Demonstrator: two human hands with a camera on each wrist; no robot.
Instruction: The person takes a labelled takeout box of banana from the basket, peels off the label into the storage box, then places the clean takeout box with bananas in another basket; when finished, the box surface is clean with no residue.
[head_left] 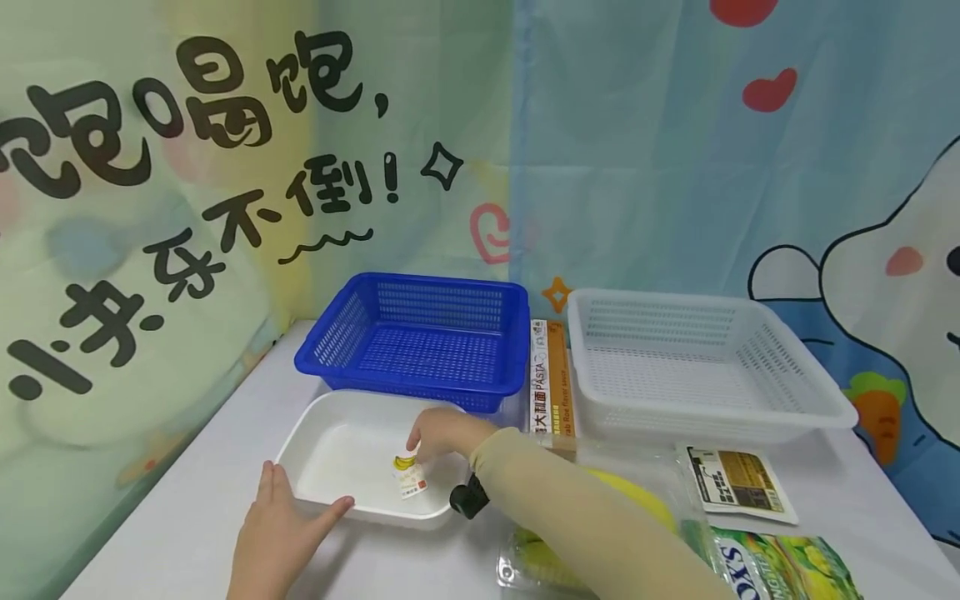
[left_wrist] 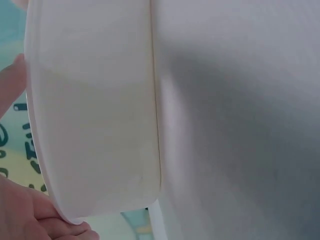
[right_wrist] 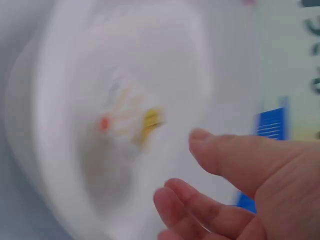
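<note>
A white plastic basin [head_left: 337, 450] stands on the table. In it lies a small white label-like piece [head_left: 412, 481] with a yellow banana picture and a red mark, blurred in the right wrist view. My left hand [head_left: 279, 529] rests against the basin's near left corner, thumb on the front rim and fingers along the left side. My right hand [head_left: 448, 433] is over the basin beside the label-like piece. In the right wrist view, the thumb [right_wrist: 225, 152] and fingers stand apart with nothing between them.
Behind the basin is a blue basket [head_left: 420, 387]; a white basket [head_left: 697, 417] stands at back right. Between them lies a pasta box [head_left: 558, 375]. My right sleeve partly covers a clear plastic pack [head_left: 630, 454] with yellow contents. Farther right are a pouch [head_left: 738, 482] and a green packet [head_left: 795, 562].
</note>
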